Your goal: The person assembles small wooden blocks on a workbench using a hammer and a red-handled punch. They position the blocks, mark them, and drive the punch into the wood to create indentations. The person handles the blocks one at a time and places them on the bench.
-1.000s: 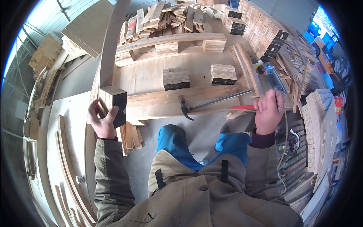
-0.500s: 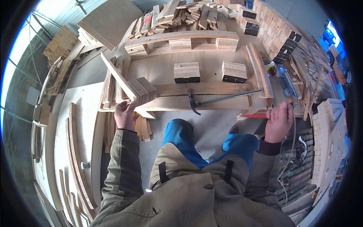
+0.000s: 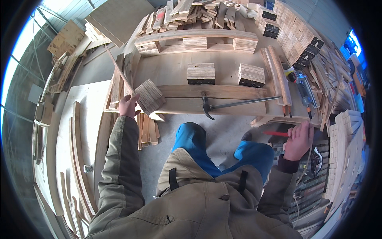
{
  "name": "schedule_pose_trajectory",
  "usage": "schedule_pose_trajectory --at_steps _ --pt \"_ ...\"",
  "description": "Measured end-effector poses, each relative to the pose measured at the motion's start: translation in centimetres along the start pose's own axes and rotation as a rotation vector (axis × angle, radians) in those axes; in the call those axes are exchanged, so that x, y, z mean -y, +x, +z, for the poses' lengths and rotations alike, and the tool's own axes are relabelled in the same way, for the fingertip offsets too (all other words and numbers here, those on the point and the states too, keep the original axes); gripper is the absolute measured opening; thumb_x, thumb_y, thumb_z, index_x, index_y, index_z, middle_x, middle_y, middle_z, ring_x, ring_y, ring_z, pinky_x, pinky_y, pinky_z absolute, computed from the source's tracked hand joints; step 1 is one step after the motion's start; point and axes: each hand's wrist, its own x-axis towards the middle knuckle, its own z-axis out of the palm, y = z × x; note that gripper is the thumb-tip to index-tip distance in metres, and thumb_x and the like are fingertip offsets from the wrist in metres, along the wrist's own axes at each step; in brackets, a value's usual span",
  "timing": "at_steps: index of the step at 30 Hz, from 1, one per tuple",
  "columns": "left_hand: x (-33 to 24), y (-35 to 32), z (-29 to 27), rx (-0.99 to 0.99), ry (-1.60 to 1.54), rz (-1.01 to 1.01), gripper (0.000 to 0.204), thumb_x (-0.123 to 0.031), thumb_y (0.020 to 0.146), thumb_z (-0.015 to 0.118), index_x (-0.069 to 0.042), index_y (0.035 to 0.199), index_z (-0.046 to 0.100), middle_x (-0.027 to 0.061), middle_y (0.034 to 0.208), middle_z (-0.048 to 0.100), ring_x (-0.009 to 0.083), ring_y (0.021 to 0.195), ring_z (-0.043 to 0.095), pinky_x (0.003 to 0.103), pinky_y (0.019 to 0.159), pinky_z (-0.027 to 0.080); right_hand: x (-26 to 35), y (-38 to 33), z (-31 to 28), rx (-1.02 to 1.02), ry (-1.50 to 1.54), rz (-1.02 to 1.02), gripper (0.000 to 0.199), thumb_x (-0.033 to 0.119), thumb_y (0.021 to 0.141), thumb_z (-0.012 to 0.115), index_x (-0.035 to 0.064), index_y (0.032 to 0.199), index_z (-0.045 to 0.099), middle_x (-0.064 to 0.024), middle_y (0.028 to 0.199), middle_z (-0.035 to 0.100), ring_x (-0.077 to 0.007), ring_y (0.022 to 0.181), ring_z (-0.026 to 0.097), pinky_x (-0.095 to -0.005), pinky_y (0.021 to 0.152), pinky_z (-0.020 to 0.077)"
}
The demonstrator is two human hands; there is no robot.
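My left hand point(image 3: 128, 106) grips the near end of a long thin wooden slat point(image 3: 119, 71). A layered wooden block point(image 3: 149, 96) sits tilted against that end; whether it is fastened on is not clear. My right hand point(image 3: 299, 140), off the bench's front right corner, is closed round a slim red stick-like object point(image 3: 276, 133) pointing left. Between the hands lies a claw hammer point(image 3: 242, 103), its head by the bench's front edge. Behind the hammer stand a plywood block point(image 3: 201, 73) and a second block point(image 3: 252, 75), both dark on the front face.
A frame of two rails with blocks between point(image 3: 195, 36) lies across the bench point(image 3: 171, 65). Offcuts point(image 3: 199, 16) are heaped behind, with stacked blocks point(image 3: 296, 32) at right. A hand tool point(image 3: 305, 95) lies by the right rails. Another board-topped table point(image 3: 93, 95) stands left.
My left hand has turned the slat and block, so the slat now shows its narrow edge and the block leans more. My right hand has moved slightly down with the red object.
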Motion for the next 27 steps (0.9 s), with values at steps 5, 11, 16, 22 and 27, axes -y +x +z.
schedule_pose_trajectory --at_steps 5,11,16,22,27 --pt "-0.7 3.7 0.2 0.133 -0.019 -0.04 0.044 -0.036 0.093 0.079 -0.004 0.122 0.068 0.0027 0.105 0.07 0.0164 0.093 0.068 0.039 0.079 0.06 -1.0 0.1 0.5 0.028 0.005 0.03 0.022 0.021 0.11 0.059 0.0107 0.092 0.054 0.0057 0.061 0.035 -0.0052 0.051 0.032 -0.0264 0.052 0.0363" --pt "-1.1 6.7 0.3 0.022 0.054 -0.055 0.04 -0.033 0.094 0.078 0.003 0.111 0.07 0.0089 0.097 0.073 0.0182 0.078 0.072 0.037 0.065 0.063 -2.1 0.3 1.6 0.041 -0.053 0.035 0.021 0.021 0.111 0.059 0.0098 0.093 0.056 0.0059 0.06 0.034 -0.0057 0.051 0.032 -0.0269 0.052 0.037" --pt "-1.6 8.8 0.3 0.016 0.176 0.031 0.032 -0.022 0.092 0.072 0.009 0.095 0.072 0.0125 0.079 0.072 0.0218 0.059 0.07 0.033 0.049 0.058 -3.0 0.3 2.4 0.037 -0.037 0.097 0.023 0.021 0.111 0.058 0.0101 0.091 0.055 0.0059 0.06 0.034 -0.0056 0.052 0.032 -0.0268 0.052 0.0368" --pt "-2.0 7.5 4.4 0.07 0.269 0.153 0.031 -0.018 0.087 0.07 0.01 0.099 0.073 0.0153 0.075 0.073 0.0233 0.061 0.073 0.036 0.053 0.06 -3.3 0.8 3.4 0.075 -0.032 0.111 0.024 0.02 0.111 0.058 0.0105 0.09 0.055 0.0059 0.061 0.035 -0.0055 0.052 0.032 -0.0267 0.053 0.0366" --pt "-2.2 5.0 8.7 -0.091 0.635 0.305 0.05 -0.025 0.08 0.077 0.002 0.122 0.07 0.0198 0.099 0.077 0.0306 0.087 0.079 0.039 0.075 0.063 -3.5 1.1 4.3 0.097 -0.027 0.117 0.023 0.02 0.111 0.058 0.0107 0.09 0.055 0.0063 0.061 0.035 -0.0053 0.053 0.032 -0.0266 0.053 0.0365"
